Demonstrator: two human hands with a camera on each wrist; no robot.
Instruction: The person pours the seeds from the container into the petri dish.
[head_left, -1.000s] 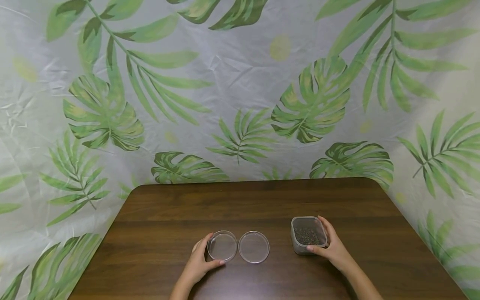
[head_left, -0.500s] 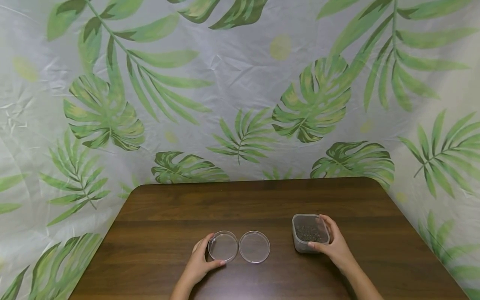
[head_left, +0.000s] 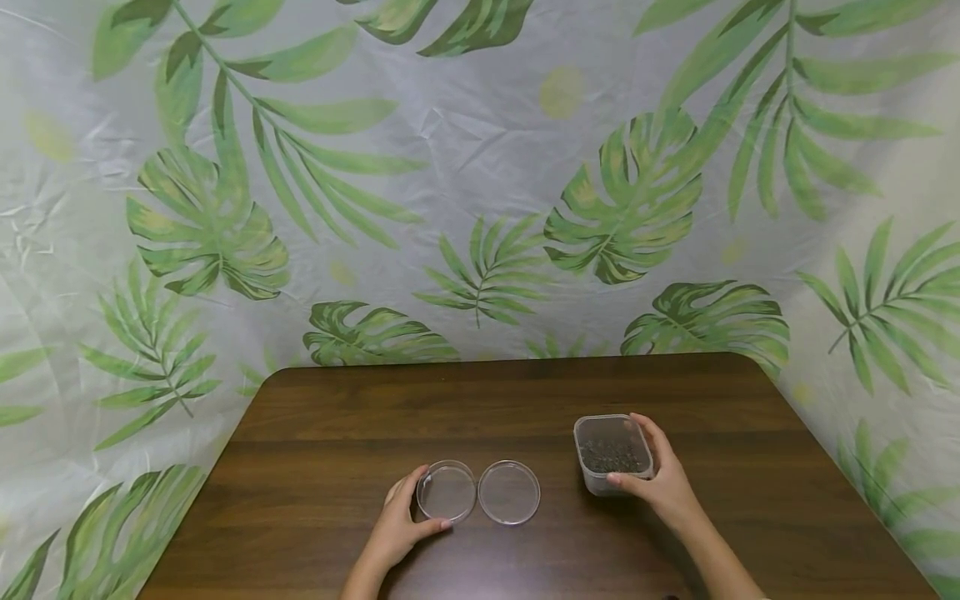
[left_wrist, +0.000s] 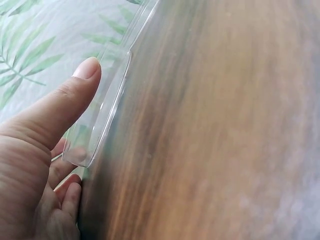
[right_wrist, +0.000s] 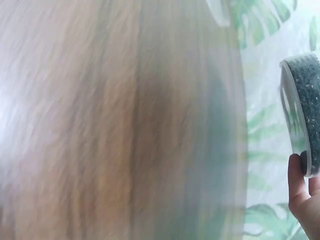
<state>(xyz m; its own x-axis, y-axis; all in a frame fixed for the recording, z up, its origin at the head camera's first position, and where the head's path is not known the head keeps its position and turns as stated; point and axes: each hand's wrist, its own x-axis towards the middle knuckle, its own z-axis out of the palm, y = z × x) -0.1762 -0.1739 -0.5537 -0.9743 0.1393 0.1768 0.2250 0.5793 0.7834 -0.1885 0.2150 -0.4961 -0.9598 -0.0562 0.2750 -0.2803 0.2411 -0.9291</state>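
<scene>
1. Brown wood-grain table (head_left: 480, 408) spans the scene, its near edge out of view.
2. Near left, the left hand (head_left: 393, 529) grips the left dish (head_left: 447, 492) — round, clear, thumb and fingers about its rim.
3. Right dish (head_left: 509, 492), also clear, lies flat just beside it.
4. Slightly farther, at right, the right hand (head_left: 670, 489) grips a translucent square tub (head_left: 600, 482) — dark granules (head_left: 609, 456) inside.
5. Far behind hangs a pale leaf-print backdrop (head_left: 480, 167).

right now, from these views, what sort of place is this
Likely an indoor tabletop workspace, though I can't tell what room: a brown wood-grain table, a wrinkled leaf-print sheet behind it, and a plastic tub of dark grains.
</scene>
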